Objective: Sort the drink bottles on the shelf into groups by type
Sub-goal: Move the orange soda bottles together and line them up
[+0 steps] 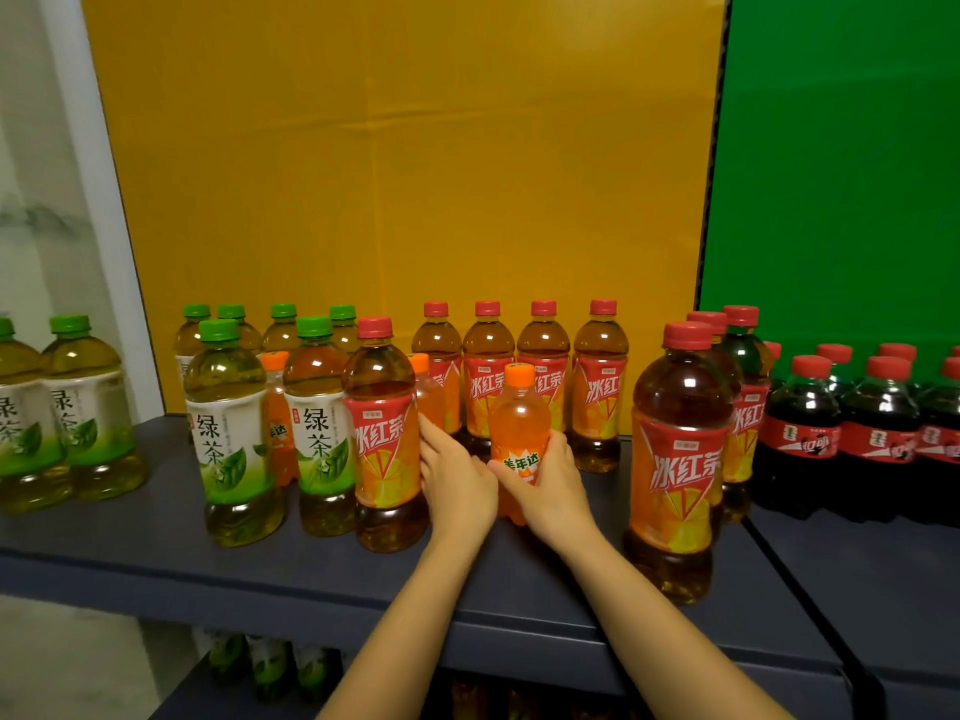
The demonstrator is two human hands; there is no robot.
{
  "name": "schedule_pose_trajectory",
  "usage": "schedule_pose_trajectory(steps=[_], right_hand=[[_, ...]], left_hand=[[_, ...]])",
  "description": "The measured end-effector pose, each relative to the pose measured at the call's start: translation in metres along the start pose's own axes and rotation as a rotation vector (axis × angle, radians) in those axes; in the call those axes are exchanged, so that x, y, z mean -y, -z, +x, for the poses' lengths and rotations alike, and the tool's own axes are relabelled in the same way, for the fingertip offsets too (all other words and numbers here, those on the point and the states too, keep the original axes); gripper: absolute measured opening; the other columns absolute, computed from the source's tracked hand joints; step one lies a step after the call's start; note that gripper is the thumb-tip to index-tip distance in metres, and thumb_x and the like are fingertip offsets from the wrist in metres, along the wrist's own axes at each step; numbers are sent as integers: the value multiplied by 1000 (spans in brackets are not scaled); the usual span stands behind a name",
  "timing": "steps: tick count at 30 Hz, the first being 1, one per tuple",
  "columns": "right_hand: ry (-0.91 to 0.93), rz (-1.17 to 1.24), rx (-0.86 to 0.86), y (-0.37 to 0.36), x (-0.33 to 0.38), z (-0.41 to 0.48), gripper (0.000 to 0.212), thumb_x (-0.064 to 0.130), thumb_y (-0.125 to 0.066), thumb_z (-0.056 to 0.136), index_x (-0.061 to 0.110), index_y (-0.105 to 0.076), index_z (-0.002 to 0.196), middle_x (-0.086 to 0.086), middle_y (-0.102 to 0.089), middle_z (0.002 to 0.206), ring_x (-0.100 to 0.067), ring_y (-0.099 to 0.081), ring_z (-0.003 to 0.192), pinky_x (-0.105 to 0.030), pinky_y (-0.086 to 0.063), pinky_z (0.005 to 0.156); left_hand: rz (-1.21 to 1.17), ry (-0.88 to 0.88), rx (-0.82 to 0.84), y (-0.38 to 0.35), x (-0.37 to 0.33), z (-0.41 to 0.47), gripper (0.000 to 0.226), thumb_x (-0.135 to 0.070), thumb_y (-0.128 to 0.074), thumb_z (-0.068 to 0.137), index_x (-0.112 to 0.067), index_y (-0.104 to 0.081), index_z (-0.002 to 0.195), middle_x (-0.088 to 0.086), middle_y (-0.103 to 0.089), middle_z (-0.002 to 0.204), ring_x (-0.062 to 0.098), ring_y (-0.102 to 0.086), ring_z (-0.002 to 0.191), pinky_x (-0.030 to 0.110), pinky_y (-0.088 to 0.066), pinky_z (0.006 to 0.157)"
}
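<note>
My right hand (545,480) grips a small orange soda bottle (519,418) standing on the dark shelf (311,579). My left hand (457,475) is beside it, fingers straight against the red-capped iced tea bottle (382,439) to its left. Two more orange soda bottles stand further back: one (278,418) between green tea bottles, one (428,392) behind the iced tea. Green tea bottles (228,428) with green caps cluster at the left. A row of iced tea bottles (488,376) lines the back, and a large one (675,459) stands front right.
Cola bottles (878,433) with red caps fill the neighbouring shelf section at right, before a green panel. Two more green tea bottles (88,407) stand at far left. A yellow back panel (405,174) closes the shelf. More bottles show on the lower shelf (270,667).
</note>
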State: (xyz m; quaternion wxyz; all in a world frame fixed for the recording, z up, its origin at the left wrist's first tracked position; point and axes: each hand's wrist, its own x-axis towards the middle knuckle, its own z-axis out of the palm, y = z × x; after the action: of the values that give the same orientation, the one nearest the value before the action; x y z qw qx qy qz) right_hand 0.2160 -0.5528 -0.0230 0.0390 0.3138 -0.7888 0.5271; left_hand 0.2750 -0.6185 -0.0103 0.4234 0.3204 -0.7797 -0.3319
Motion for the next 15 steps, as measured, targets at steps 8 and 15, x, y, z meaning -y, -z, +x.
schedule_pose_trajectory(steps=[8,15], right_hand=[[-2,87,-34,7,-3,-10,74,34,-68,80,12,-24,136,-9,-38,134,-24,-44,121,-34,-41,96],[-41,191,-28,10,-7,-14,72,31,-69,79,16,-25,134,-7,-50,125,-22,-51,111,-32,-43,89]], left_hand=[[-179,260,-93,-5,-12,21,58,-12,-55,89,5,-24,134,24,-39,140,37,-38,130,38,-31,104],[-307,279,-128,-7,-10,26,55,-10,-59,86,0,-32,133,21,-44,135,35,-41,127,35,-32,100]])
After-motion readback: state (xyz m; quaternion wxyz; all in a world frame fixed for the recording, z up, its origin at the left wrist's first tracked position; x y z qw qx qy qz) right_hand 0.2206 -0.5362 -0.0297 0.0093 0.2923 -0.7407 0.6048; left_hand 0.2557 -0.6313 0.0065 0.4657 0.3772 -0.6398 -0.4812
